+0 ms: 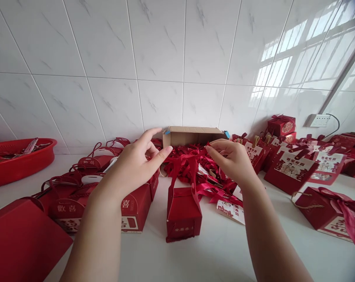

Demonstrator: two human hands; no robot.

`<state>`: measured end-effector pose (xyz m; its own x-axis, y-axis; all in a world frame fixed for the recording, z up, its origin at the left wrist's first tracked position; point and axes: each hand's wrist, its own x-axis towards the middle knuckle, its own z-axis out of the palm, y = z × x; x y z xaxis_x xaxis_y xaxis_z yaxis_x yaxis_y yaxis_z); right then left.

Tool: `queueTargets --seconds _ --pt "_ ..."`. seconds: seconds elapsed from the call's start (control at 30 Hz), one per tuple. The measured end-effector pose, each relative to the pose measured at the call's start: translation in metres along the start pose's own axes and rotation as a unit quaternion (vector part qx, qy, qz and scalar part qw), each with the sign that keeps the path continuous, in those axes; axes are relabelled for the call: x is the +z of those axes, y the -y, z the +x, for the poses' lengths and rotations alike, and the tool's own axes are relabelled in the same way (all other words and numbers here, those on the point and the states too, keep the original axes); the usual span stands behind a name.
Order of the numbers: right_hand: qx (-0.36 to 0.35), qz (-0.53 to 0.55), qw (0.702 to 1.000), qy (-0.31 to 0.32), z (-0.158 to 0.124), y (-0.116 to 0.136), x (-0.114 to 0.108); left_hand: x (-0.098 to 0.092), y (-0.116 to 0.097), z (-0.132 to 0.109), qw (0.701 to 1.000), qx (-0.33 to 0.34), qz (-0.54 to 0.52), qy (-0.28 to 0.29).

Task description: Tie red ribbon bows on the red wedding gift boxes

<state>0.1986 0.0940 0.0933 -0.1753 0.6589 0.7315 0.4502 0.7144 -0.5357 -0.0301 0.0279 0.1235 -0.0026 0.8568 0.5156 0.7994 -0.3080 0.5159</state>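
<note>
A small red gift box [184, 215] with gold lettering stands upright on the white table in front of me. A dark red ribbon [181, 161] rises from its top. My left hand [142, 158] is to the upper left of the box, thumb and index finger spread, with nothing seen between them; its thumb tip is near the ribbon. On the other side, my right hand [231, 158] has thumb and fingers pinched together at a bit of red ribbon. Behind the box lies a heap of loose red ribbons [215, 192] mixed with printed cards [230, 211].
An open cardboard box [195, 130] lies against the tiled wall. Red boxes with cord handles [68, 207] crowd the left, beside a red plastic basin [21, 164]. More red gift boxes [291, 170] stand on the right, below a wall socket [317, 120].
</note>
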Motion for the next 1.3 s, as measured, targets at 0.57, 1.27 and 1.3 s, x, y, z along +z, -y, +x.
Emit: queueTargets --seconds 0.57,1.27,1.3 --pt "0.057 -0.040 0.995 -0.078 -0.046 -0.022 0.001 -0.019 0.025 -0.028 0.985 0.103 0.136 -0.028" --pt "0.132 -0.131 0.982 -0.039 -0.109 -0.082 -0.016 -0.004 0.083 -0.090 0.948 0.024 0.298 -0.110" --pt "0.136 -0.135 0.981 -0.031 -0.112 -0.085 -0.016 -0.002 0.083 -0.092 0.947 0.018 0.300 -0.110"
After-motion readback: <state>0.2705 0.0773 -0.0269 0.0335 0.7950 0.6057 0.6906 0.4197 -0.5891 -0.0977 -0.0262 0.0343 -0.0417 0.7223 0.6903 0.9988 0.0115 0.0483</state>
